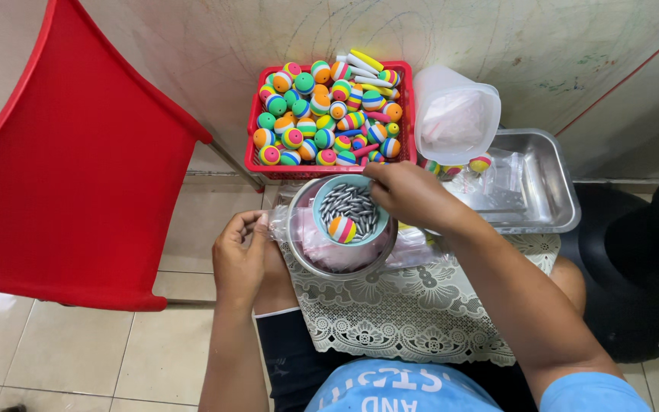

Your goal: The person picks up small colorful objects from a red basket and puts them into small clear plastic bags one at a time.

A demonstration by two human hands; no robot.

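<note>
Head view: right hand [406, 191] dips closed fingertips into small teal bowl [351, 212] w/ grey metal slugs [348, 202] & one striped foam ball [342, 229]; what they pinch can't be told. Left hand [239, 255] curls on clear plastic bag [280, 225] at round steel bowl [341, 263] in lap. Red basket [253, 156]: more balls.

The small bowl [350, 210] sits inside the metal bowl [341, 255], which rests on the lace cloth [413, 309] over the lap. In the small bowl lie metal slugs [352, 202] and one striped ball [342, 229]. Behind it stands the basket [329, 114] of balls. To its right lies the steel tray [547, 179], with the plastic container [455, 114] behind-right. Left of it stands the chair [70, 160].
</note>
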